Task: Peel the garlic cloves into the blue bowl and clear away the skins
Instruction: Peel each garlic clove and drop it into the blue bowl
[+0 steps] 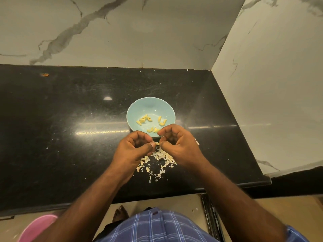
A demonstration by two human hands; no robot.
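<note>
Right now, two hands meet over the black counter (70,137), close to its front edge and a bit toward its right side. The left hand (138,147) has its fingers curled in, and its thumb and first finger pinch a small garlic clove (157,143). The right hand (176,144) is curled too, and its thumb and fingertips pinch the same clove from the other side. The clove is tiny and mostly hidden between the fingertips, so only a little pale bit shows.

Just behind the hands sits the blue bowl (139,109), near the middle of the counter. The right hand's knuckles cover a part of the bowl's near rim. Inside the bowl lie some peeled cloves (145,118), yellow and small, spread in a few little groups on the bottom.

Below the hands, between them and the front edge of the counter, lies a pile of skins (157,163). They are thin, pale and papery, and they spread out in a loose heap on the counter top. A few more bits peek out by the right wrist.

Down by the floor at the left there is a pink tub (35,227). The person wears blue checked cloth (157,226).
</note>
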